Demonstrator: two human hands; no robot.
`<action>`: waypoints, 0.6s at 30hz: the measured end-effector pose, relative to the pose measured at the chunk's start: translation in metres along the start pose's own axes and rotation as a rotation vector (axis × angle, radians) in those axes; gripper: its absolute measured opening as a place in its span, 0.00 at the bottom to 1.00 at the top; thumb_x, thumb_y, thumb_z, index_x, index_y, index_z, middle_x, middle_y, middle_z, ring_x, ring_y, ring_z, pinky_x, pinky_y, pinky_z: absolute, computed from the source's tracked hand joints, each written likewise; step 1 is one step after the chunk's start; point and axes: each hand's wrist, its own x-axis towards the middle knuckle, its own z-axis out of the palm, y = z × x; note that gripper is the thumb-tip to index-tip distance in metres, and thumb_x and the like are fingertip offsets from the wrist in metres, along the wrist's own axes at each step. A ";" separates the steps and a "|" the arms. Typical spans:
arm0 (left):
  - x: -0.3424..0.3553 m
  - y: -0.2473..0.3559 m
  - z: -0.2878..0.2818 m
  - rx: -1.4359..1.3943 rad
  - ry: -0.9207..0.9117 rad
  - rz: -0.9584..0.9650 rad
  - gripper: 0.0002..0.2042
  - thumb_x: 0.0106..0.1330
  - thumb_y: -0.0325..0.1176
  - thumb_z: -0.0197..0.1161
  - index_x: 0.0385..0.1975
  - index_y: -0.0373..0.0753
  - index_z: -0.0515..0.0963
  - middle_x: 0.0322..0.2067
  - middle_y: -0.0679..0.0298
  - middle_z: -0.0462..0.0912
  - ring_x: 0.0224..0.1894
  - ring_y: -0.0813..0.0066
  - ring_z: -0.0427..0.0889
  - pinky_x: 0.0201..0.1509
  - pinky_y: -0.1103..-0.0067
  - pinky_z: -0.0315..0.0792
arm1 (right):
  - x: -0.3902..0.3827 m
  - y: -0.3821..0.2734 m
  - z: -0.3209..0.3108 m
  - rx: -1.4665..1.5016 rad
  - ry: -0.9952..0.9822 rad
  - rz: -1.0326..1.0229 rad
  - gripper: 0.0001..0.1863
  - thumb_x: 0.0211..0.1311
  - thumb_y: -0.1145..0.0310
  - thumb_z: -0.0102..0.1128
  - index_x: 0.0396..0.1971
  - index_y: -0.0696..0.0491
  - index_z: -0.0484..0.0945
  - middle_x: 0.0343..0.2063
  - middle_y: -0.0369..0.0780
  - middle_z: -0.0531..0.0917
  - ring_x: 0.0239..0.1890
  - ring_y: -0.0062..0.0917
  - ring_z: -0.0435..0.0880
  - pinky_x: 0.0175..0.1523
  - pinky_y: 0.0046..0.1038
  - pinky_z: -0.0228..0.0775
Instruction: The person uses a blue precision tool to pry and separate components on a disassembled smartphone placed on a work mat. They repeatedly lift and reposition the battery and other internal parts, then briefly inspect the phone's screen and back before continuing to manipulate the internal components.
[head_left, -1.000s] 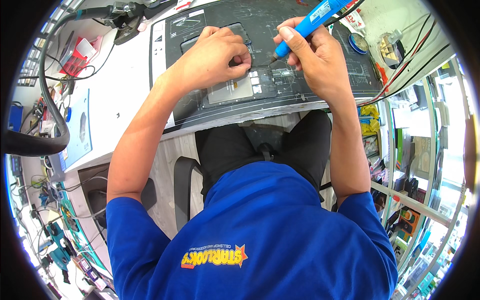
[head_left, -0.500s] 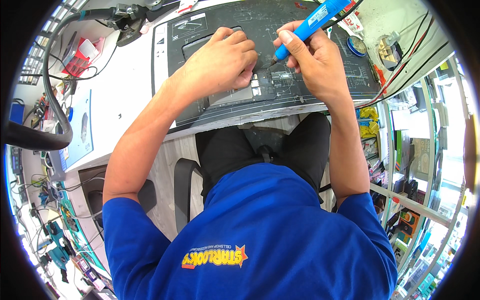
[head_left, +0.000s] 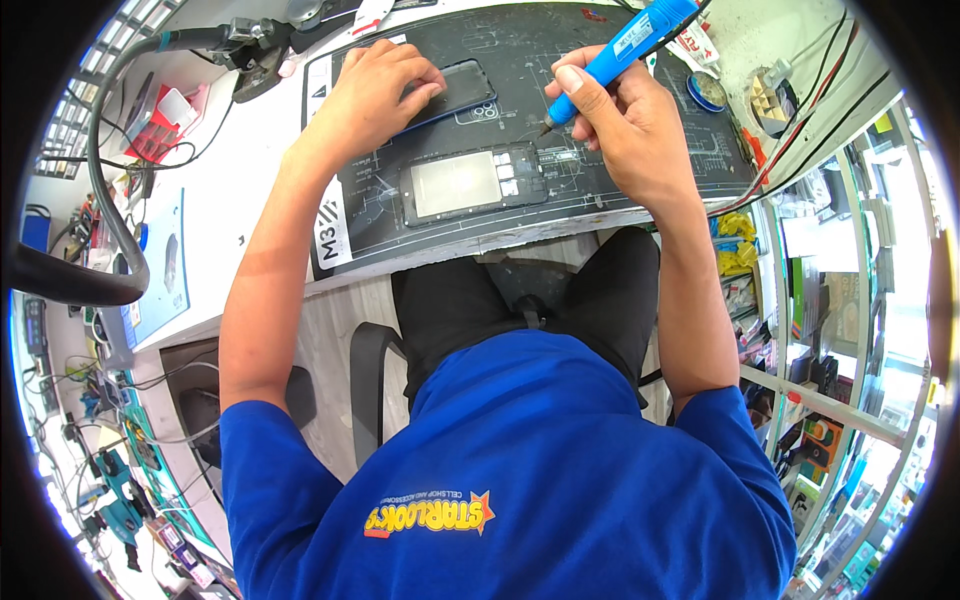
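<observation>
An opened phone body [head_left: 470,183] lies on a dark work mat [head_left: 600,190], its pale inner plate and small boards showing. My left hand [head_left: 375,90] rests farther back on a dark phone panel [head_left: 462,92] with a blue edge, fingers on its near side. My right hand [head_left: 620,120] holds a blue electric screwdriver [head_left: 625,45] like a pen, its tip hanging just above the mat to the right of the opened phone, near its right end.
A black flexible hose [head_left: 100,180] arcs over the white bench on the left, beside a red parts box [head_left: 160,125] and cables. A round tin [head_left: 708,90] and small tray sit at the back right. Shelves of goods [head_left: 820,330] stand to the right.
My left hand has lifted off the opened phone and moved back and left, onto the dark panel. The phone body is now uncovered. My right hand keeps the screwdriver near the same spot.
</observation>
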 end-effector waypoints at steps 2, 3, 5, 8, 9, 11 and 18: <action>0.003 0.011 0.002 -0.037 0.012 0.038 0.08 0.76 0.39 0.70 0.44 0.44 0.90 0.44 0.67 0.88 0.56 0.63 0.82 0.69 0.65 0.68 | 0.000 0.000 -0.001 0.000 0.005 0.005 0.19 0.81 0.52 0.69 0.50 0.56 0.85 0.35 0.34 0.88 0.33 0.16 0.83 0.41 0.25 0.77; 0.005 0.020 0.005 -0.062 0.005 0.069 0.08 0.76 0.39 0.70 0.44 0.45 0.90 0.44 0.67 0.88 0.56 0.63 0.82 0.69 0.65 0.68 | 0.000 0.001 -0.001 0.000 0.005 0.010 0.19 0.81 0.52 0.69 0.50 0.56 0.85 0.35 0.34 0.89 0.33 0.16 0.84 0.41 0.25 0.77; 0.010 0.038 0.011 -0.106 0.007 0.148 0.08 0.75 0.40 0.70 0.43 0.45 0.91 0.45 0.67 0.88 0.57 0.63 0.81 0.69 0.64 0.69 | -0.001 0.001 -0.001 0.006 0.008 0.011 0.19 0.81 0.52 0.69 0.50 0.56 0.86 0.35 0.34 0.89 0.33 0.16 0.84 0.41 0.25 0.77; 0.018 0.061 0.017 -0.161 -0.097 0.138 0.08 0.74 0.39 0.72 0.44 0.43 0.91 0.45 0.65 0.89 0.58 0.62 0.81 0.70 0.64 0.70 | -0.002 0.003 -0.004 0.005 0.025 0.003 0.20 0.80 0.52 0.70 0.50 0.56 0.86 0.35 0.34 0.89 0.33 0.16 0.84 0.41 0.25 0.77; 0.021 0.066 0.017 -0.173 -0.115 0.141 0.08 0.74 0.39 0.72 0.44 0.42 0.91 0.45 0.65 0.88 0.58 0.62 0.81 0.70 0.65 0.70 | -0.002 0.003 -0.005 -0.005 0.030 0.002 0.20 0.80 0.52 0.70 0.50 0.56 0.86 0.35 0.35 0.89 0.33 0.16 0.84 0.41 0.24 0.77; 0.028 0.072 0.017 -0.188 -0.156 0.139 0.09 0.74 0.39 0.72 0.43 0.42 0.91 0.44 0.65 0.88 0.57 0.62 0.81 0.70 0.65 0.70 | -0.004 0.004 -0.009 -0.009 0.042 0.005 0.20 0.80 0.53 0.70 0.50 0.56 0.86 0.34 0.35 0.90 0.33 0.16 0.85 0.41 0.24 0.78; 0.048 0.080 0.010 -0.133 -0.286 0.170 0.07 0.71 0.37 0.71 0.37 0.42 0.88 0.38 0.68 0.87 0.53 0.66 0.82 0.67 0.67 0.71 | -0.006 0.006 -0.023 -0.038 0.077 -0.010 0.20 0.80 0.52 0.70 0.50 0.57 0.86 0.34 0.35 0.90 0.32 0.16 0.85 0.41 0.25 0.78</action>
